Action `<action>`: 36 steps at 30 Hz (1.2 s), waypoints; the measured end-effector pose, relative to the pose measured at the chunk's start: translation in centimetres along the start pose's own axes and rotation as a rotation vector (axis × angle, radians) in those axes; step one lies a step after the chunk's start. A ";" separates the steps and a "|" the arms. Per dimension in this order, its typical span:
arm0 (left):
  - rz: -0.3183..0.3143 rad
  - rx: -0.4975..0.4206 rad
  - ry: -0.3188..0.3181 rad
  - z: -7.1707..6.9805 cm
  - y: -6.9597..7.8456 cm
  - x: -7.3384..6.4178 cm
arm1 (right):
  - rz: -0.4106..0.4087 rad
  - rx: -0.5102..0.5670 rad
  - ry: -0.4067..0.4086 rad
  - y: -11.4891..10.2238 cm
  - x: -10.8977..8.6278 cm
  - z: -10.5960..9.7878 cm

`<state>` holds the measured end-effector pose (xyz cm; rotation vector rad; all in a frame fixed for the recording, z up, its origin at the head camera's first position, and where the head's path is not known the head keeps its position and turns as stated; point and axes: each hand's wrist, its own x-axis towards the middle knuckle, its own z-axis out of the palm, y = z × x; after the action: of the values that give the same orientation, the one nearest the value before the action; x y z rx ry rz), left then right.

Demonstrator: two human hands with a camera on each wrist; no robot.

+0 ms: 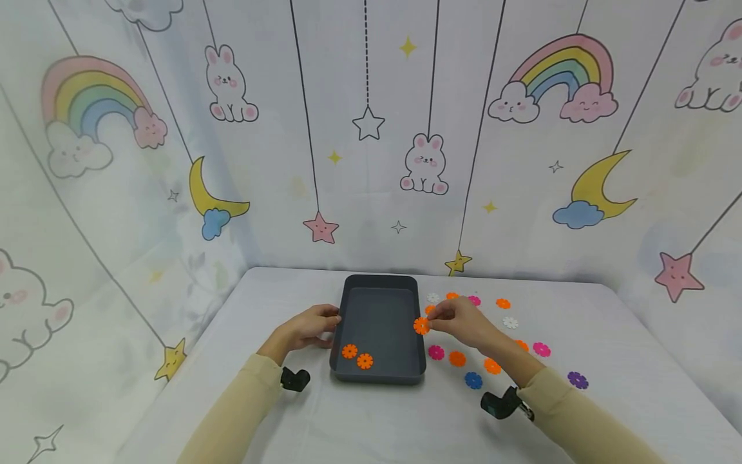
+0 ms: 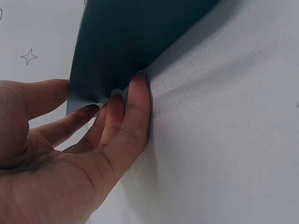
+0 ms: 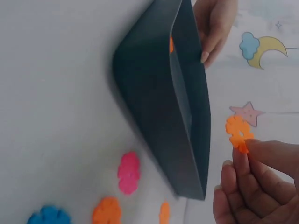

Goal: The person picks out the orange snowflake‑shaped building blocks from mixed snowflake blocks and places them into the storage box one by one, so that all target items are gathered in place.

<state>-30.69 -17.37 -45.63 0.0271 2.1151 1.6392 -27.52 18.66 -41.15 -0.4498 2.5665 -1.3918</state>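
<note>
A dark grey rectangular tray (image 1: pixel 379 335) stands on the white-covered table. Two orange flower-shaped discs, one left (image 1: pixel 350 351) and one right (image 1: pixel 365 361), lie inside near its front left corner. My left hand (image 1: pixel 313 325) holds the tray's left side; in the left wrist view the thumb is at the rim (image 2: pixel 70 95) and the fingers bend against the outer wall. Between thumb and forefinger my right hand (image 1: pixel 464 320) pinches another orange flower-shaped disc (image 3: pixel 238 133), just above the tray's right rim.
Right of the tray lie several loose flower-shaped discs, among them pink (image 1: pixel 437 352), orange (image 1: pixel 457 359), blue (image 1: pixel 473 380), white (image 1: pixel 510 323) and purple (image 1: pixel 578 380) ones. A patterned cloth (image 1: pixel 371 161) hangs behind the table and along the left.
</note>
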 end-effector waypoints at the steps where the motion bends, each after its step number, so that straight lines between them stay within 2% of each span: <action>1: 0.000 0.001 0.000 0.0 0.0 0.0 | -0.018 0.002 0.000 -0.2 0.3 0.3; 4: -0.001 0.005 -0.003 0.0 0.1 0.0 | -0.043 0.008 -0.001 -0.6 1.2 1.1; 10: 0.002 0.012 -0.011 -0.1 -0.1 0.2 | -0.038 0.018 0.019 -1.3 2.5 3.1; 27: -0.010 0.012 0.002 -0.1 0.2 -0.1 | -0.023 -0.023 0.119 -2.2 4.6 8.8; 36: -0.015 0.001 -0.002 -0.1 0.2 -0.1 | -0.027 -0.082 0.096 -1.8 5.4 10.9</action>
<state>-30.71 -17.42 -45.40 0.0138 2.1096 1.6285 -28.95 7.36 -45.66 -0.4417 2.7121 -1.3525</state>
